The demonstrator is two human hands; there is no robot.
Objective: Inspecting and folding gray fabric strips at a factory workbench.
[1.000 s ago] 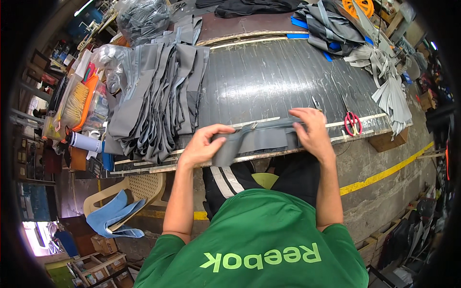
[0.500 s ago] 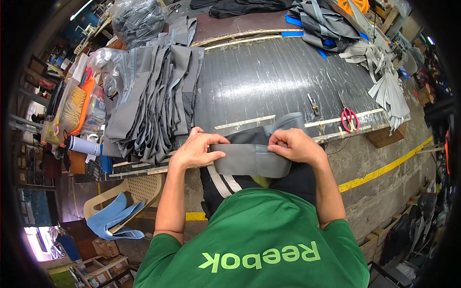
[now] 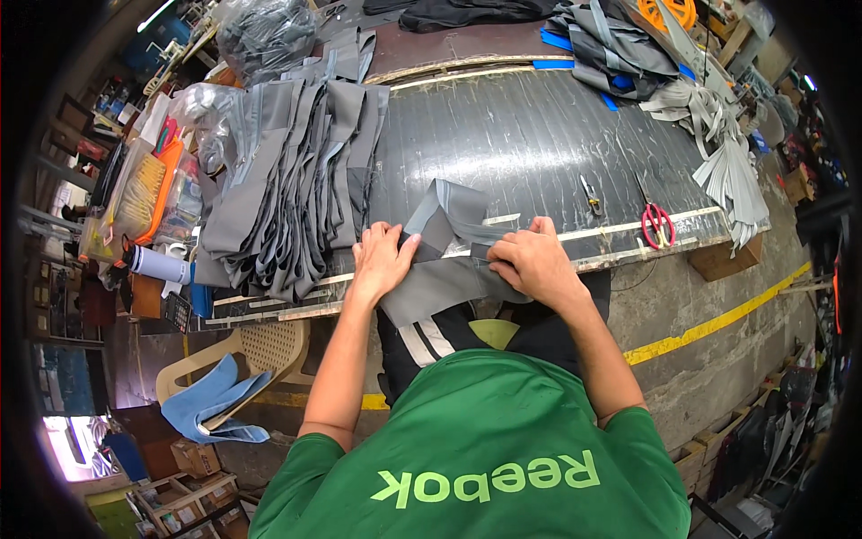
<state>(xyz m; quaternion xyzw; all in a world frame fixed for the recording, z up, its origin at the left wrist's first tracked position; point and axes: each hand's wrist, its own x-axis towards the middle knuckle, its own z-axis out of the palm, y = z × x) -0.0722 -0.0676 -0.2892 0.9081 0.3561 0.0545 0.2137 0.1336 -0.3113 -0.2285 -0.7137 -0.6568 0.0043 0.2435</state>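
1. Work table (image 3: pixel 539 135): wide, dark, scratched top with a pale wooden front edge; the fisheye lens bends its lines.
2. Floor (image 3: pixel 718 359): grey concrete, stained, crossed by a yellow painted line (image 3: pixel 709 325).
3. Plastic chair (image 3: pixel 260 346): cream, lattice seat, under the table's left end, with a blue cloth (image 3: pixel 211 404) draped on it.
4. Shelving (image 3: pixel 54 296): cluttered, at far left.
5. Cardboard boxes (image 3: pixel 193 458): on the floor, lower left.
6. Light: a tube lamp (image 3: pixel 154 13), upper left.
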